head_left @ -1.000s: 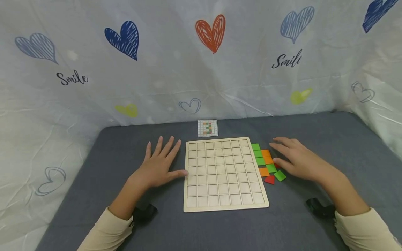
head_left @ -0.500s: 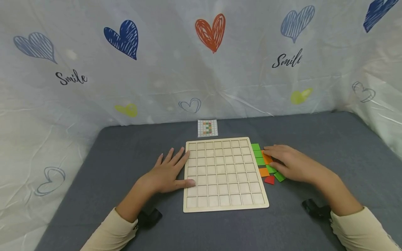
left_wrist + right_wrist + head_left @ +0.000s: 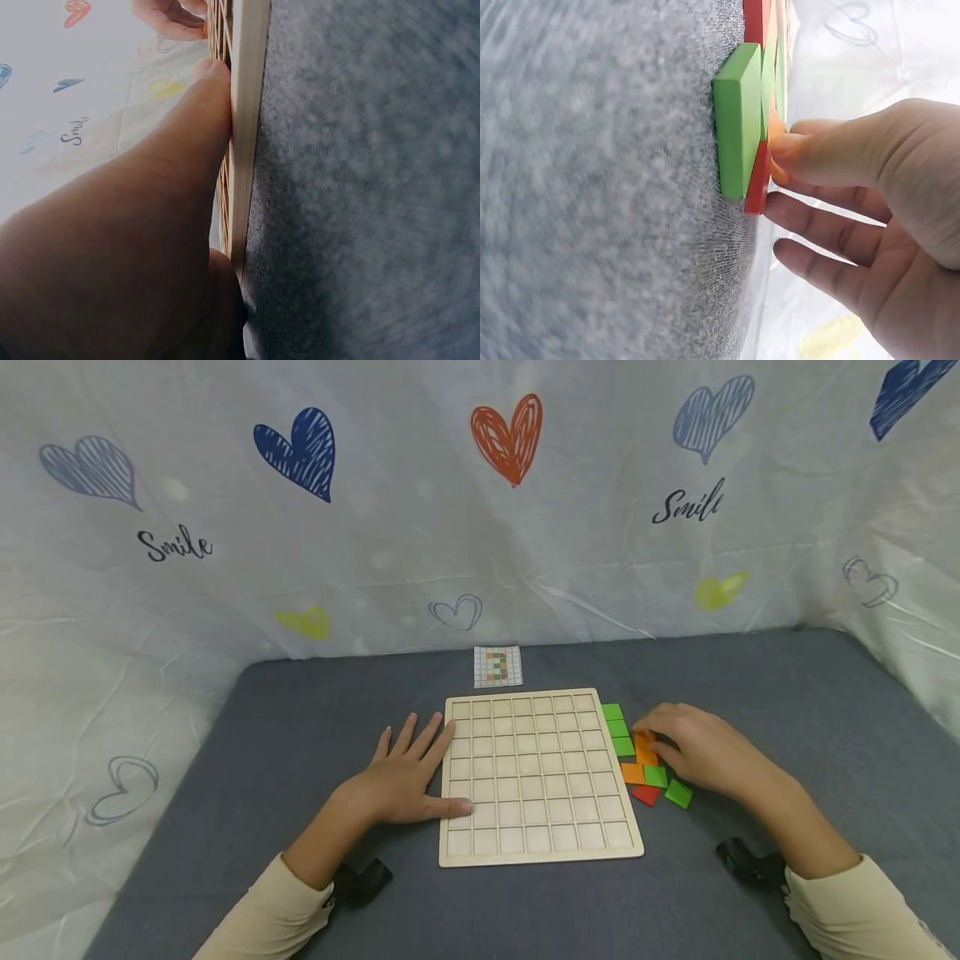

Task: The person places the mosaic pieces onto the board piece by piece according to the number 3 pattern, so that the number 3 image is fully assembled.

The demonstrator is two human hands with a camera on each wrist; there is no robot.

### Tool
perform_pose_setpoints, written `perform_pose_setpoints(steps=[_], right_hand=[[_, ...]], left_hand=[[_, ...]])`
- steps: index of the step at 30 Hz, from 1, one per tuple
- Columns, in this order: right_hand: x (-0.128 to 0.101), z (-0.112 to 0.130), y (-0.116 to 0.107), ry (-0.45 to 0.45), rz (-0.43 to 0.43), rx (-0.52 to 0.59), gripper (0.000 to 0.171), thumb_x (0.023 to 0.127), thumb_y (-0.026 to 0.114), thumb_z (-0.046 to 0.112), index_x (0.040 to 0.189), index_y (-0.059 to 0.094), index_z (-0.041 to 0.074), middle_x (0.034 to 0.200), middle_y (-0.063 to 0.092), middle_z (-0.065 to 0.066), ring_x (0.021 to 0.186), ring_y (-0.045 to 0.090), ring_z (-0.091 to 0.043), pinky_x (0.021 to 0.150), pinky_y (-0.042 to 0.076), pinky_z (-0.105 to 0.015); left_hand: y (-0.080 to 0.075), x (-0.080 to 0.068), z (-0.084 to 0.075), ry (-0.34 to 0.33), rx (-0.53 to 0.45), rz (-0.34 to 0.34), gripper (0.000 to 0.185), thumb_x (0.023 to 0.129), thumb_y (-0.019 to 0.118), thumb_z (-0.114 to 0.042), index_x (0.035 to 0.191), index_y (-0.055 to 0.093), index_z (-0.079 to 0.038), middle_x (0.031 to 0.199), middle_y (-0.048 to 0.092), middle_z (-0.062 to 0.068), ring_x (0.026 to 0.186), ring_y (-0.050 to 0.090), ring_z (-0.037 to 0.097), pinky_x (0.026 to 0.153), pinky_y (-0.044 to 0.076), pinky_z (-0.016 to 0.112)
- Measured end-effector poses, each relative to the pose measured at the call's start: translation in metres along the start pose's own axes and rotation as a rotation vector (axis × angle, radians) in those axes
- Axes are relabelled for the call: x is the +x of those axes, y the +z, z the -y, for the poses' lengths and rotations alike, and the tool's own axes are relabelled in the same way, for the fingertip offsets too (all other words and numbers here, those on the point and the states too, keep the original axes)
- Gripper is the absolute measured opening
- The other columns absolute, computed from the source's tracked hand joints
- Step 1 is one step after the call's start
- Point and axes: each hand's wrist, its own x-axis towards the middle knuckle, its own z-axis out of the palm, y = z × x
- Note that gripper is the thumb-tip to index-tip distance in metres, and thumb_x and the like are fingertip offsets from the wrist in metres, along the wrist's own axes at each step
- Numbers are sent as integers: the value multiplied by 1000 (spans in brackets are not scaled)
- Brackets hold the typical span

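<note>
Resting flat and relaxed on the near-left edge of the wooden grid board (image 3: 537,777), left hand (image 3: 401,774) with fingers straight, thumb lying over the board's rim and gripping nothing; in the left wrist view, pressing thumb-side against the board's upright-looking edge (image 3: 246,135). Curling over the pile of coloured tiles just off the board's right side, right hand (image 3: 693,750) pinching an orange tile (image 3: 644,748) between thumb and fingertips, the tile sitting right at the fingertips, toward the board. Lying just nearer than that grip, another orange tile (image 3: 632,772), a green tile (image 3: 656,776), a red tile (image 3: 646,794) and a loose green tile (image 3: 679,793), the last one under the heel side of the hand. In the right wrist view, showing the thumb tip (image 3: 791,150) touching the orange edge beside a thick green tile (image 3: 739,139). Standing beyond the grip, a column of green tiles (image 3: 618,727) hugging the board's right edge. Lying farther off, past the board's far edge, a small pattern card (image 3: 498,666) on the grey table (image 3: 300,718), backed by a heart-printed sheet (image 3: 480,502).
</note>
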Motion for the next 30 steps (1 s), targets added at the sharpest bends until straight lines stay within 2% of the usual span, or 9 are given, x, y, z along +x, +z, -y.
perform_pose_setpoints(steps=[6,11,14,21,30], right_hand=[[1,2,1,5,-31,15,25,74,72,0,97,68,9,89,58,1,74,51,-10,62,46,-30],[1,2,1,-9,-52,49,26,73,72,-3,96,68,8,91,58,0,76,53,-12,63,48,-30],[1,3,0,6,-35,61,27,72,72,-3,97,68,6,95,58,0,81,55,-14,66,48,-32],[2,5,-1,46,0,49,21,74,71,-2,92,69,9,94,58,0,83,57,-17,68,48,-36],[-1,3,-3,45,-26,13,16,73,72,1,84,68,13,90,59,3,78,57,-14,64,48,-33]], left_hand=[[2,2,1,-3,1,2,105,68,30,-85,146,-4,-23,150,-9,3,134,-10,32,100,-1,59],[2,2,0,-11,-4,14,106,67,29,-86,146,-6,-24,150,-10,2,133,-12,32,100,-2,59],[2,2,0,-14,-3,18,106,67,29,-86,145,-7,-24,150,-11,2,133,-12,32,101,-3,58],[1,1,1,-11,-19,23,106,67,31,-85,146,-6,-24,150,-11,2,133,-12,32,100,-3,59],[1,2,1,-6,-14,24,105,68,29,-85,146,-7,-24,150,-12,3,133,-13,32,100,-3,59]])
